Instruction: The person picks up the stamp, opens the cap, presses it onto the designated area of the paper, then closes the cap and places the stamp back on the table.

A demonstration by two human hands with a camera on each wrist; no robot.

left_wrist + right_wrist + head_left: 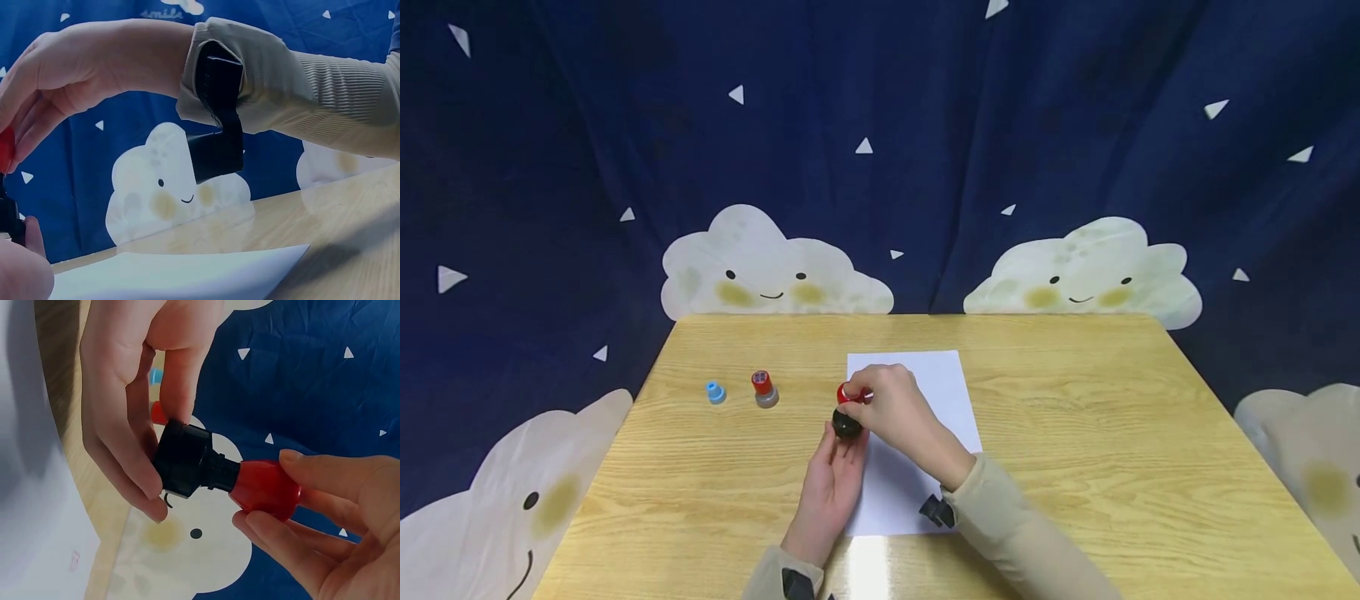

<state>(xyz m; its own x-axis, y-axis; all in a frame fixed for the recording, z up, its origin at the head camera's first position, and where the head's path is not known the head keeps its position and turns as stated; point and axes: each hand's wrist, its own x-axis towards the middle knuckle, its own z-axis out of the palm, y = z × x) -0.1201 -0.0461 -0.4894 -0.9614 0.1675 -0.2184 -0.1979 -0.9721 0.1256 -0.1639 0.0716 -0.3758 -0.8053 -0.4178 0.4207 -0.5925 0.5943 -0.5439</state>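
Note:
Both hands hold a small stamp with a black body point(184, 459) and a rounded red knob point(265, 487). My left hand point(835, 479) grips the black body between its thumb and fingers, low over the left edge of a white sheet of paper point(898, 500). From above, my right hand point(891, 404) pinches the red knob with thumb and fingers. The right wrist view shows a short, narrow black neck between body and knob. A faint small red mark point(75, 561) lies on the paper there. In the left wrist view, the stamp is partly cut off by the frame's edge.
On the light wooden table point(1090, 417), left of the paper, are a small blue piece point(716, 392) and a red piece with a patterned end point(762, 382), against a grey round piece point(767, 399). A dark blue cloud-print curtain point(880, 100) hangs behind the table.

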